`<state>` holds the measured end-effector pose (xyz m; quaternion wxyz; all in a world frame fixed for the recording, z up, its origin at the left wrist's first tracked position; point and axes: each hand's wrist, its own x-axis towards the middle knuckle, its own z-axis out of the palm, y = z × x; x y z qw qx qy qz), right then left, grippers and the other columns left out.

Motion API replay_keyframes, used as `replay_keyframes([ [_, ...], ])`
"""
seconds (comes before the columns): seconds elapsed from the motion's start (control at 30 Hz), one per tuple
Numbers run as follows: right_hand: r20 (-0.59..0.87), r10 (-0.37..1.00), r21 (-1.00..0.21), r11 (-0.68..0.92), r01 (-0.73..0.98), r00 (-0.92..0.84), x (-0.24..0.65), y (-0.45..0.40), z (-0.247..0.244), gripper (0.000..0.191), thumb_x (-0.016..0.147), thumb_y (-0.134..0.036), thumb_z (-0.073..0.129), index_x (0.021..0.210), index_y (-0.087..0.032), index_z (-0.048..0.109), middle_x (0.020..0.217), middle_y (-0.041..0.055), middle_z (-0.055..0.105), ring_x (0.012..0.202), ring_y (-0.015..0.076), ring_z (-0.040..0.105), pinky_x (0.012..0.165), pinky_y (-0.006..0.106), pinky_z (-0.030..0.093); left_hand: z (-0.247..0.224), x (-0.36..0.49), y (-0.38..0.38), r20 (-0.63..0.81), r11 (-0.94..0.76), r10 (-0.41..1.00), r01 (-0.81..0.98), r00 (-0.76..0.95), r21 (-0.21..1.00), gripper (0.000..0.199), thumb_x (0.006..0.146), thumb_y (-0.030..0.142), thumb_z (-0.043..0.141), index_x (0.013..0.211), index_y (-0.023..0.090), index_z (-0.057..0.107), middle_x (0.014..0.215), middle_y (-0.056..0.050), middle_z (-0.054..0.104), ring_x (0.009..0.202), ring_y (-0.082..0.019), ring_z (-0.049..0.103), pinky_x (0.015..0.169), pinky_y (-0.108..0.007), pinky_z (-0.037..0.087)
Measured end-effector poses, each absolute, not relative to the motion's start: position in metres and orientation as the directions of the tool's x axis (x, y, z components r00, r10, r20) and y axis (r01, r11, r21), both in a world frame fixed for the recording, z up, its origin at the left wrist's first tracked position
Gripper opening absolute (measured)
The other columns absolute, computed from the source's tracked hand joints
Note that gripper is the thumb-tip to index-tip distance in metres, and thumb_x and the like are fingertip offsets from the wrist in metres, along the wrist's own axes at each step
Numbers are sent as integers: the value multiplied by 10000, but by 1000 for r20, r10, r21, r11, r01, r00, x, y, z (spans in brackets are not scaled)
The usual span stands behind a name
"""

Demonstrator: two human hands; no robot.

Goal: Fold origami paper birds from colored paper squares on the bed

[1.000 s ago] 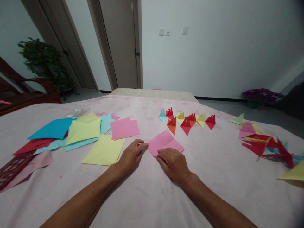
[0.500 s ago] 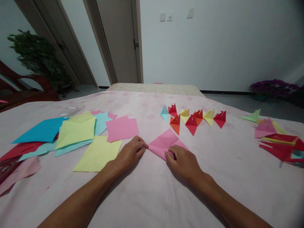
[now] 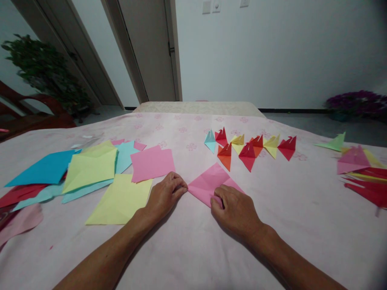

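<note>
A pink sheet of paper (image 3: pixel 215 177) lies on the table turned like a diamond, with faint creases across it. My left hand (image 3: pixel 169 191) pinches its left corner between thumb and fingertips. Over its near right part rests my right hand (image 3: pixel 234 207), fingers curled and thumb against the paper, hiding that side. Beyond the sheet stands a group of small folded paper cranes in red, orange, yellow and light blue; a red crane (image 3: pixel 248 155) and an orange crane (image 3: pixel 225 156) are closest to the sheet.
Loose square sheets lie at left, among them a yellow sheet (image 3: pixel 121 201), a pink square (image 3: pixel 152 163) and a blue sheet (image 3: pixel 42 167). More folded paper, including a red piece (image 3: pixel 367 191), is heaped at far right. A pink flowered tablecloth (image 3: pixel 193 249) covers the table.
The view has tilted slightly down and come a little closer. Both hands keep almost the same hold on the pink sheet.
</note>
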<state>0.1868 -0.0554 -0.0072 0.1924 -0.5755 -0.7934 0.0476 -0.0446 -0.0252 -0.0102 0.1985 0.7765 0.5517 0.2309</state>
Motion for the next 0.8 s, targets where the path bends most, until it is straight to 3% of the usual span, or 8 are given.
replay_keyframes([
  [0.5, 218, 945, -229, 292, 929, -243, 186, -51, -7, 161, 836, -215, 533, 676, -196, 530, 715, 15, 622, 682, 150, 540, 596, 304, 233, -6, -32, -23, 120, -294, 956, 885, 268, 362, 168, 963, 324, 496, 874, 213, 587, 990, -15, 558, 755, -141, 603, 598, -253, 377],
  [0.8, 208, 947, -229, 291, 929, -245, 187, -50, -6, 150, 832, -213, 535, 682, -197, 536, 722, 22, 630, 675, 153, 541, 587, 308, 224, -9, -31, -20, 147, -283, 957, 915, 249, 289, 171, 929, 372, 572, 876, 209, 582, 999, -15, 566, 735, -139, 602, 558, -253, 356],
])
